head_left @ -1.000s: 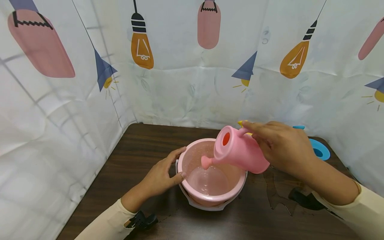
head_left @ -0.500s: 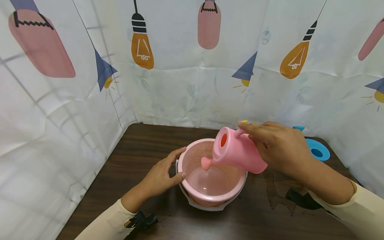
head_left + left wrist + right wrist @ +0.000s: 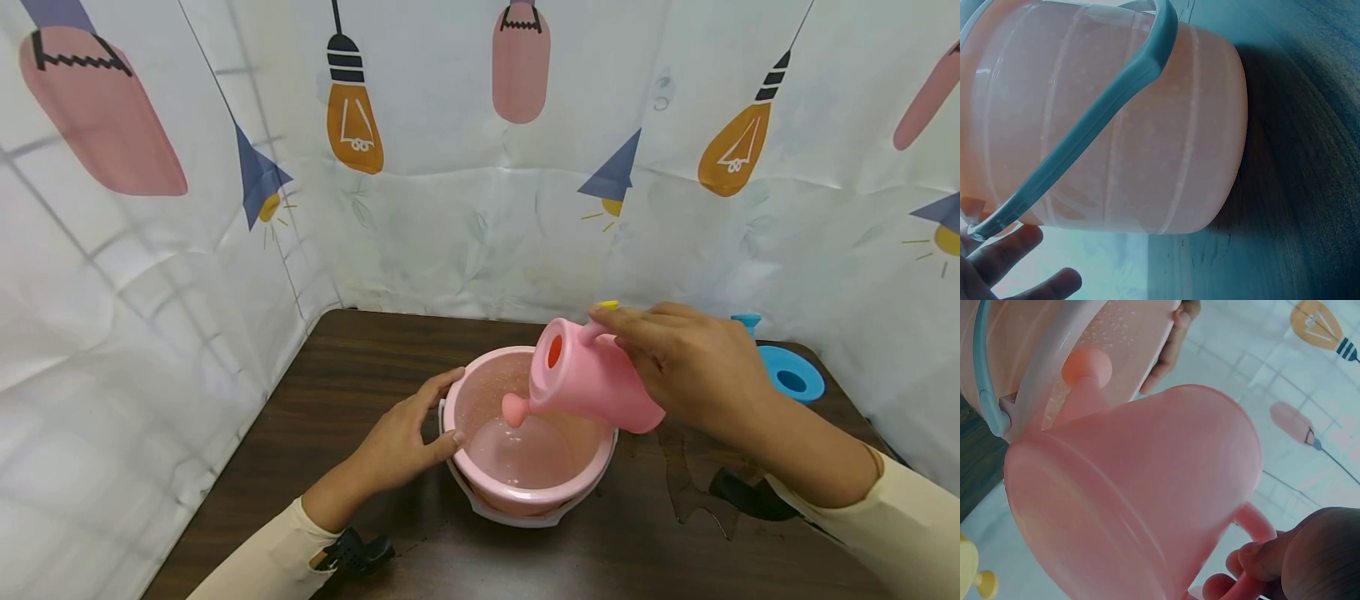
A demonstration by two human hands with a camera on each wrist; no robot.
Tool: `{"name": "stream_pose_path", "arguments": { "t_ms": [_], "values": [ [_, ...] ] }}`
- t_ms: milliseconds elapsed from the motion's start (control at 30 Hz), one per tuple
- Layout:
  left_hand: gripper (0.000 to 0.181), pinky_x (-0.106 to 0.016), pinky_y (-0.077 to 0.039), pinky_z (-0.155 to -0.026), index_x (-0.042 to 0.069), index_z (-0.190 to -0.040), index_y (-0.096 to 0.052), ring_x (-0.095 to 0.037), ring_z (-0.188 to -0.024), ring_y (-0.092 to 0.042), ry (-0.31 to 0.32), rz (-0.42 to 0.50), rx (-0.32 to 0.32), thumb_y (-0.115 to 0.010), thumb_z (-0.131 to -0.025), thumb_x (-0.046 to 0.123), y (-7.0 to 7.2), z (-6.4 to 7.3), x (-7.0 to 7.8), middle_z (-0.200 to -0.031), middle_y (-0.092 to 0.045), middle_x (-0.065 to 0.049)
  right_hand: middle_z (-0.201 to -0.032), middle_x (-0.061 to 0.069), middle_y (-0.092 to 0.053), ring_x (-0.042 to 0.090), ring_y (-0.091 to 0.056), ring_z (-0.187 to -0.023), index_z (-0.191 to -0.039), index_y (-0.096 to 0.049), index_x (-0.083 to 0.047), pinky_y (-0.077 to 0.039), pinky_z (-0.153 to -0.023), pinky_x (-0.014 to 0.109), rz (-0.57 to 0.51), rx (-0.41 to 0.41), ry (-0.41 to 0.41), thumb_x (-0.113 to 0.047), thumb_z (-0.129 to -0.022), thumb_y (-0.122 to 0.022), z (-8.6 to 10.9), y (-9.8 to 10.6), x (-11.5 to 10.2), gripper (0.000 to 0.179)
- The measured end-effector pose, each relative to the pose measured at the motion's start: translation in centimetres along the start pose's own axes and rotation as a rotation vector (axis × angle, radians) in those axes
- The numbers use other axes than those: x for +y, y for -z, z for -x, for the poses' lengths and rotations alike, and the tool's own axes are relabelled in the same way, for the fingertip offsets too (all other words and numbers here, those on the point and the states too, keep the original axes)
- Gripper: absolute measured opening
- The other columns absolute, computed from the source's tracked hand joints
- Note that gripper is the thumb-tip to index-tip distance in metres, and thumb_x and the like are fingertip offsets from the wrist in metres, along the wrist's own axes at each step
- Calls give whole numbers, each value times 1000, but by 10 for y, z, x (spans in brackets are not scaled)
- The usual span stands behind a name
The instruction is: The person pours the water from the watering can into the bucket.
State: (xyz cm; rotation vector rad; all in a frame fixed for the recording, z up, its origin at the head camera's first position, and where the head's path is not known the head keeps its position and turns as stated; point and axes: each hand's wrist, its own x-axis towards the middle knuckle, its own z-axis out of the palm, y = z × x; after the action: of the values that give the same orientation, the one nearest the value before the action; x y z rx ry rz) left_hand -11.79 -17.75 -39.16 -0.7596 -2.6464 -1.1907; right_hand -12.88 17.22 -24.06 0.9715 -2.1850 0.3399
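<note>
My right hand [image 3: 693, 362] grips the handle of a pink toy watering can [image 3: 592, 375], which is tipped to the left. Its round spout head [image 3: 1087, 367] hangs over the opening of a pink bucket [image 3: 525, 493]. A little water shows in the bucket's bottom, and drops cling to its inner wall. At the bucket's left rim, my left hand [image 3: 405, 442] holds on, its thumb over the rim. The bucket's pale handle [image 3: 1094, 131] hangs down against the side. No stream from the spout can be made out.
A blue watering can [image 3: 793, 373] stands at the back right, partly behind my right arm. Behind the pink can is a yellow object [image 3: 967, 562], mostly hidden. Spilled water [image 3: 690, 483] lies on the dark table [image 3: 375, 358]. A printed white curtain [image 3: 450, 233] encloses the back and left.
My right hand and the pink watering can have shifted slightly left, and the can is tilted a little more. The left hand and bucket have stayed in place.
</note>
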Motion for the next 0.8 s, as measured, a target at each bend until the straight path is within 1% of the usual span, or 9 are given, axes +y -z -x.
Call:
{"name": "stream_pose_path", "arguments": {
  "t_ms": [133, 300, 467, 600, 800],
  "values": [
    [75, -58, -47, -95, 30, -158, -36, -27, -125, -59, 0, 3, 6, -66, -91, 46, -1, 0, 0, -144, -57, -8, -95, 3, -77, 21, -71, -79, -123, -78, -19, -37, -43, 34, 7, 3, 3, -5, -83, -79, -1, -1, 0, 42],
    [75, -59, -47, -95, 30, -158, -36, -28, -125, -59, 2, 0, 8, -66, -91, 46, -1, 0, 0, -145, -57, -8, -97, 3, -77, 22, -71, -82, -123, -78, -20, -35, -42, 33, 16, 2, 0, -6, -83, -79, -1, -1, 0, 43],
    [75, -59, -47, -95, 31, -158, -36, -28, -126, -58, 11, 1, 1, -65, -91, 47, 0, 0, 0, -146, -56, -7, -94, 2, -77, 22, -71, -81, -122, -78, -20, -32, -41, 32, 15, 7, 16, -2, -82, -78, -2, -3, 0, 44],
    [75, -59, -47, -96, 31, -158, -36, -27, -126, -58, 12, 6, -1, -65, -91, 47, 0, 0, 0, -146, -56, -7, -92, 2, -77, 22, -71, -80, -121, -78, -20, -32, -41, 32, 15, 12, 27, 0, -82, -76, -3, -4, 1, 44],
    [75, -59, -47, -96, 31, -158, -36, -26, -125, -58, 6, 4, 2, -66, -91, 47, 0, -1, 0, -144, -57, -7, -95, 3, -77, 23, -71, -83, -121, -78, -19, -34, -41, 32, 6, 1, 22, 1, -82, -76, -4, -5, 0, 45]
  ]
}}
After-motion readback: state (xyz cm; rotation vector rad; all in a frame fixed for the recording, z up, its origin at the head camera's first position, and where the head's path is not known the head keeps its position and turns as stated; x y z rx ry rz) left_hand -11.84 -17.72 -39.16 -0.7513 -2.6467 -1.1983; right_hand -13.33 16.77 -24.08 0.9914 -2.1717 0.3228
